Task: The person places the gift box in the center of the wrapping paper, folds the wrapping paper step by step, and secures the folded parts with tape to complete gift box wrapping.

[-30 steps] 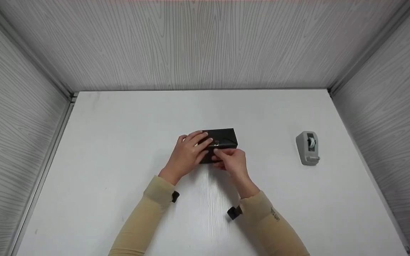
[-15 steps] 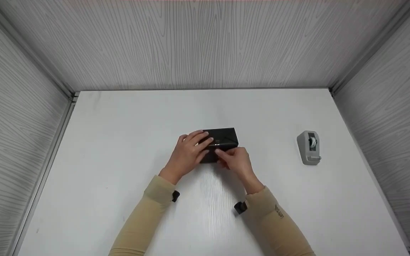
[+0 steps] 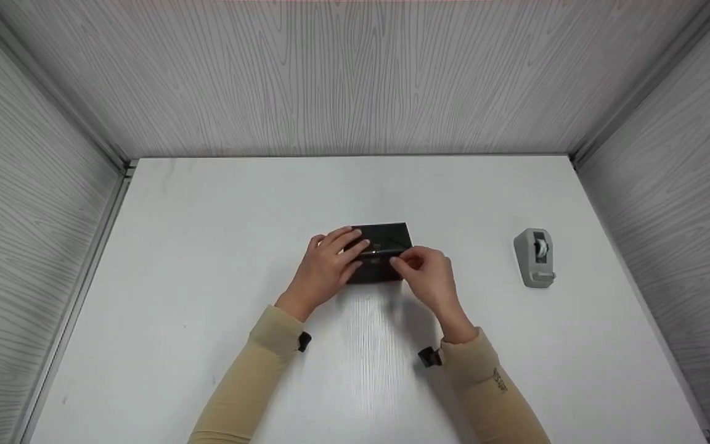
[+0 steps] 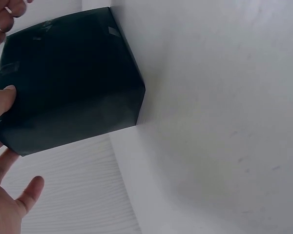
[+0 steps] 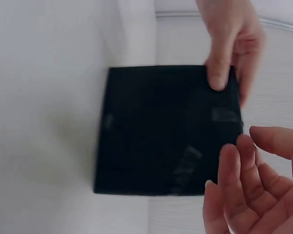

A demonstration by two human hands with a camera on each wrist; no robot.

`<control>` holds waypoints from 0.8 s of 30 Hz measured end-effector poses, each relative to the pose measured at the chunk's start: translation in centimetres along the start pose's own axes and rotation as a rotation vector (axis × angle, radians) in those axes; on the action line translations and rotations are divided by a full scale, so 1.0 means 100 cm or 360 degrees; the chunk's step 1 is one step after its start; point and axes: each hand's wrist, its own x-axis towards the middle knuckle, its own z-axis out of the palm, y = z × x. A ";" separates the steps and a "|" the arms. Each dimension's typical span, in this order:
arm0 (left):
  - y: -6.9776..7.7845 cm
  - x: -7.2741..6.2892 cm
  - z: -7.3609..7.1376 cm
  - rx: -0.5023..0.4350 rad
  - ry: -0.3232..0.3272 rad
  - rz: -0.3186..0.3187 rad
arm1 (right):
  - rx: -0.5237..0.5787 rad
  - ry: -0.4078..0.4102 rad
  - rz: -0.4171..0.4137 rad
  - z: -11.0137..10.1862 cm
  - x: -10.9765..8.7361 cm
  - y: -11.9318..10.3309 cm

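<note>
A black paper-wrapped box sits on the white table in front of me. My left hand grips its left end, fingers spread over the top and thumb on the front face, as the right wrist view shows. Clear strips of tape stick to that face, and another tape piece lies near the edge by the left thumb. At the box's right front edge is my right hand, thumb and forefinger tips close together. In the right wrist view its fingers are loosely bent, the fingertips overlapping the box's corner.
A grey tape dispenser with a roll in it stands at the right of the white table. Grey wood-grain panels rise behind the table and on both sides.
My right hand has slid rightward along the box's front edge, from its middle to the right corner. The left hand and the box have stayed in place.
</note>
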 end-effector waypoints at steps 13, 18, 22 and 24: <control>0.000 -0.003 -0.008 -0.0532 -0.0057 -0.0174 | 0.0060 -0.0087 -0.0281 -0.002 0.016 0.031; 0.002 -0.009 -0.008 -0.0675 0.0011 -0.0316 | 0.0154 -0.0164 -0.0319 -0.005 0.018 0.042; 0.006 -0.015 -0.005 -0.0754 0.0021 -0.0532 | 0.0179 -0.0198 -0.0258 -0.006 0.018 0.053; 0.007 -0.018 -0.003 -0.0832 -0.0028 -0.0645 | 0.0195 -0.0226 -0.0228 -0.006 0.018 0.057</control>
